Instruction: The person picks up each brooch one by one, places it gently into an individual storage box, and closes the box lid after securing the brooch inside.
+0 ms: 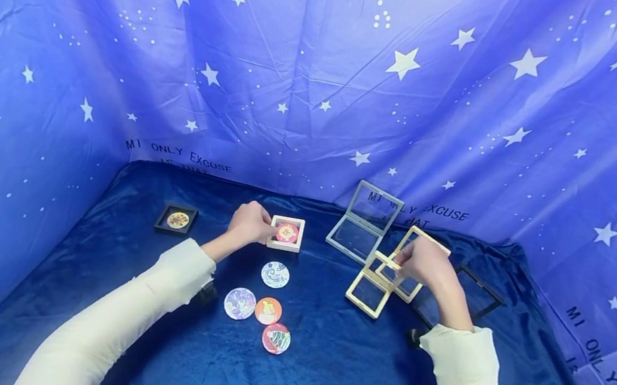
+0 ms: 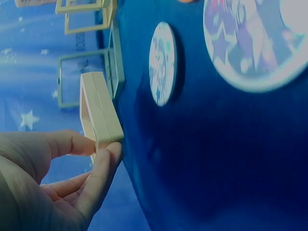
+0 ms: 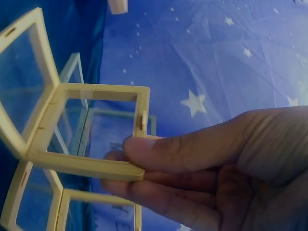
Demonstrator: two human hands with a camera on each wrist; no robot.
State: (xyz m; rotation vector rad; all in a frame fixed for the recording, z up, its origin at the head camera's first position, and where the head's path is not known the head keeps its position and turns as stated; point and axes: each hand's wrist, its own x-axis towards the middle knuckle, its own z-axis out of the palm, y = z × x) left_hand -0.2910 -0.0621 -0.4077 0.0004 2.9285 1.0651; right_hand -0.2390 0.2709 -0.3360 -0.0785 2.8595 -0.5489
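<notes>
My left hand (image 1: 250, 222) pinches a small cream square display case (image 2: 102, 108) at its edge between thumb and fingers. The case is closed, and a red round badge (image 1: 288, 233) shows behind its clear window in the head view. On the right, my right hand (image 1: 431, 267) grips one corner of a cream display case (image 3: 86, 167), thumb on top and fingers beneath. That case stands unfolded at its hinge, with nothing inside its clear panes. A second unfolded cream case (image 1: 430, 238) is just behind it, partly hidden by the right hand.
A blue-and-white badge (image 1: 275, 275), a purple badge (image 1: 240, 303), an orange badge (image 1: 268, 311) and a red tree badge (image 1: 276, 339) lie mid-table. Far left sits a black case (image 1: 159, 218) holding a yellow badge (image 1: 178, 220). Unfolded grey (image 1: 365, 223) and black cases (image 1: 482, 287) stand right.
</notes>
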